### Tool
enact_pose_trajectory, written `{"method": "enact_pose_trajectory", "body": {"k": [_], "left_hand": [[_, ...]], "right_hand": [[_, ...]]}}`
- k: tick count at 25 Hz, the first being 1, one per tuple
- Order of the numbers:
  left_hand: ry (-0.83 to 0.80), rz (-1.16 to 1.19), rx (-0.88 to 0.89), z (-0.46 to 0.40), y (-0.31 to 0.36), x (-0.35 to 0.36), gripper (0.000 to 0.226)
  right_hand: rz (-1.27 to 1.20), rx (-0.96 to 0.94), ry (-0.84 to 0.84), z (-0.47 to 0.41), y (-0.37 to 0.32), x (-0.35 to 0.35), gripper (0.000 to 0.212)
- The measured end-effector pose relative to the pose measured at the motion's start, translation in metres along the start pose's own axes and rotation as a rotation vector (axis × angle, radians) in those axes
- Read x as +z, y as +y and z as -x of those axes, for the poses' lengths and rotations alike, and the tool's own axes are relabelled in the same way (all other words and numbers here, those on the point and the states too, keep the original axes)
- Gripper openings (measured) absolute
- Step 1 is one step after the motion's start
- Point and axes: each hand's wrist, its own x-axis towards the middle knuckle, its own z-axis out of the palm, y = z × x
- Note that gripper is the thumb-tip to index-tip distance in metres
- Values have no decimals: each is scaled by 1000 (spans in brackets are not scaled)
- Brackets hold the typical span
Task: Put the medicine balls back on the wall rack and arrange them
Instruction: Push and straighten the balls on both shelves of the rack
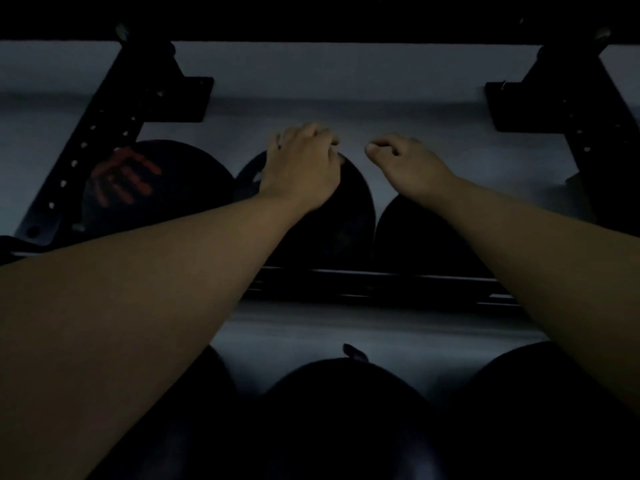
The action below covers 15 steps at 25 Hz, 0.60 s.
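Observation:
Three dark medicine balls sit in a row on the rack rail (381, 282) against the grey wall: a ball with red lettering (138, 188) at the left, a black middle ball (339, 216) and a black right ball (422, 233). My left hand (304, 168) rests on top of the middle ball, fingers curled over its crown. My right hand (401, 161) hovers above the right ball with loosely curled fingers and nothing in it. More dark balls (339, 410) line the lower shelf near me.
Black perforated rack uprights stand at the left (90, 150) and at the right (588, 133), with brackets jutting toward the centre. A dark shelf (311, 19) spans the top. The scene is very dim.

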Motion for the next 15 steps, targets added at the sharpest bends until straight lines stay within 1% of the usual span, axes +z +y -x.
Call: {"method": "enact_pose_trajectory", "body": {"k": [2, 4, 5, 6, 8, 10, 15], "left_hand": [[-55, -5, -34, 3, -45, -16, 44], [-142, 52, -118, 7, -80, -22, 48], [-200, 108, -170, 10, -90, -21, 52], [-257, 184, -214, 13, -96, -18, 56], [-309, 338, -259, 21, -102, -11, 61], [-284, 405, -267, 24, -99, -4, 63], [-193, 377, -267, 29, -83, 8, 60]], "right_hand": [[7, -17, -27, -1, -35, 25, 91], [82, -40, -61, 0, -59, 47, 72], [132, -44, -69, 0, -66, 56, 63], [169, -45, -77, 1, -72, 62, 59], [229, -42, -105, 3, -79, 73, 57], [238, -41, -135, 6, -79, 76, 58], [185, -81, -148, 7, -59, 72, 59]]}}
